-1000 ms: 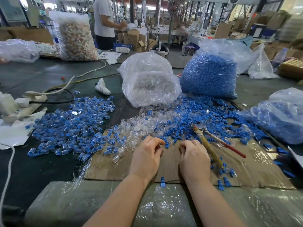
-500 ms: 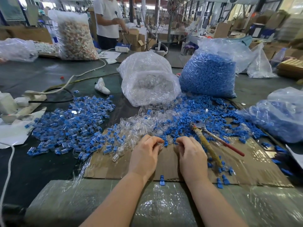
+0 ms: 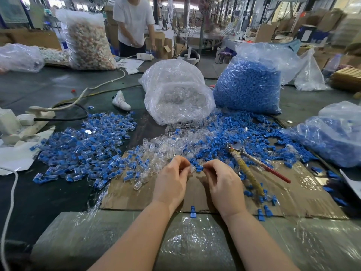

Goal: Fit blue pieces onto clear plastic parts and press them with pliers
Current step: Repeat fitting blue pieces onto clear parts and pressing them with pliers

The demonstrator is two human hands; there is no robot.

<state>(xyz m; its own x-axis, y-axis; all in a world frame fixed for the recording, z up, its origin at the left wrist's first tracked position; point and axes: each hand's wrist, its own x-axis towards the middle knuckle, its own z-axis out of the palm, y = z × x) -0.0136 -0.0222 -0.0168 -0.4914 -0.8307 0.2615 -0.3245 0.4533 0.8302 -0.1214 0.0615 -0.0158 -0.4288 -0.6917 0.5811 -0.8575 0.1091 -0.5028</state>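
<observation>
Left hand [image 3: 172, 180] fingers curled, pinching a clear plastic part [image 3: 192, 168] at the fingertips; right hand [image 3: 222, 182] fingers curled, pinching a blue piece [image 3: 199, 169] just beside that clear part. Cannot tell whether the two parts already touch. Both hands hover over the cardboard sheet [image 3: 195, 194], near its far edge, close together with a narrow gap between them. Pliers [image 3: 252, 167] lie on the cardboard just right of the right hand, not touched, handles pointing near-right, one tape-wrapped, one red, jaws at the far end against the loose blue pieces [image 3: 244, 133]. Loose clear parts [image 3: 162, 147] heaped just far-left of the hands. Pile of fitted blue-and-clear parts [image 3: 84, 145] spreads on the dark surface [image 3: 48, 202] to the left, well apart from the hands. Bag of clear parts [image 3: 175, 94] lies open toward the hands, far center; bag of blue pieces [image 3: 252, 83] stands just right of it; another bag with blue pieces [image 3: 336, 137] at the right edge. Bare cardboard shows under and near the hands; a few stray blue pieces sit at its near edge, by the wrapped bundle [image 3: 195, 241] along the near side. Left near surface is dark and bare apart from a white cord [image 3: 9, 202] at the left edge. Power strip [image 3: 29, 122] far left. A person in a white shirt [image 3: 134, 20] stands at the far side.
</observation>
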